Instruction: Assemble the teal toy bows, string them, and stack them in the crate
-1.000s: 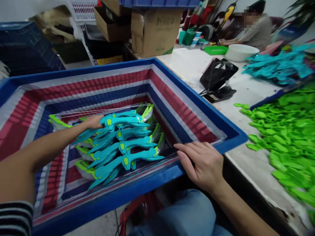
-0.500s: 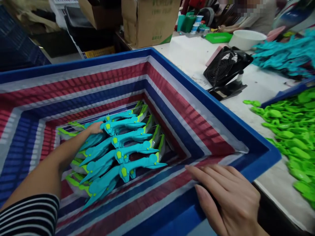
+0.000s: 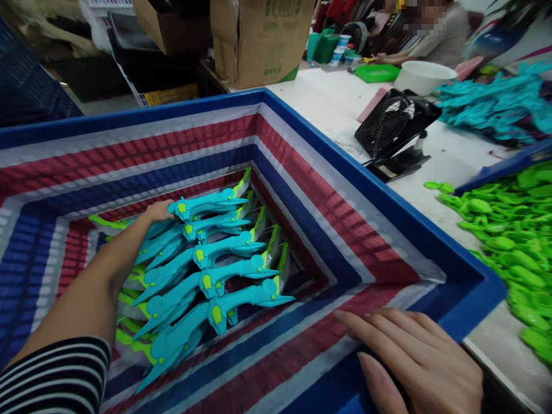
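Inside a blue crate (image 3: 375, 201) lined with striped red, white and blue sheeting lies a row of turquoise plastic toy bows (image 3: 228, 244) with lime-green tips and pentagon badges. My left hand (image 3: 159, 210) reaches to the far end of the row. Its fingers are closed around the grip area of the farthest toy bow (image 3: 211, 200), which partly hides them. Over the crate's near right rim lies my right hand (image 3: 418, 356), fingers stretched out, with nothing in it.
Right of the crate, a white table (image 3: 328, 98) bears a black fan (image 3: 388, 123), lime-green plastic parts (image 3: 513, 247), turquoise parts (image 3: 495, 103) and a white basin (image 3: 425, 77). A cardboard box (image 3: 259, 46) stands behind the crate. A person (image 3: 444, 34) sits at the table's far side.
My left hand has shifted slightly up and left, and the farthest toy bow now sits higher and more apart from its neighbour. My right hand appears slightly lower and further right.
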`<state>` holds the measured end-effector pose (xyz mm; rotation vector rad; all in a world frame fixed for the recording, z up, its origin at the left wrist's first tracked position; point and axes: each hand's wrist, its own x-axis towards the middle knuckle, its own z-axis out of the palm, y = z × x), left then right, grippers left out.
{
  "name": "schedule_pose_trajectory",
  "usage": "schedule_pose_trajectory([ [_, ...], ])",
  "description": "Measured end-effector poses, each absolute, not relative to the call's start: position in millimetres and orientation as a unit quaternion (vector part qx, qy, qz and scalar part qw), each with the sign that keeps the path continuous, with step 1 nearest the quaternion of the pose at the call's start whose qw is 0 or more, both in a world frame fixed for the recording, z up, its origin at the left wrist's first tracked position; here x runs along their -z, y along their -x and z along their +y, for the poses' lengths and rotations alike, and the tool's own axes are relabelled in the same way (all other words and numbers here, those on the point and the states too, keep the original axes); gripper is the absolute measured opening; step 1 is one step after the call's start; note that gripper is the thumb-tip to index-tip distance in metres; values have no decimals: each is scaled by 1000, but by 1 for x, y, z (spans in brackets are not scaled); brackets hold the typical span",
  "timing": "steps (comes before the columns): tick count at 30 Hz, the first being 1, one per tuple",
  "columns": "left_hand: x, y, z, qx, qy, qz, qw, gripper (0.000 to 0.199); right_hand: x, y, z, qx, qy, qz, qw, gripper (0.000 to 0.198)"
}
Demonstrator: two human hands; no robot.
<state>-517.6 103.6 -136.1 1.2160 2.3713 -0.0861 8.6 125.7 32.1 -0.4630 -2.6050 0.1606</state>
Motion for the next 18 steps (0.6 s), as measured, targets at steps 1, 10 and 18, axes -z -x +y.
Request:
schedule_pose_trajectory([
  [1,137,520,105,41,-425,878,216,69,-31,-9,126,-58,176,-950,250,35],
  [10,185,477,62,22,-349,929,126,63,-30,-7,120,-67,207,-942,255,34],
  [18,193,445,71,0,-315,941,124,71,-32,-5,121,-59,181,-947,259,26],
])
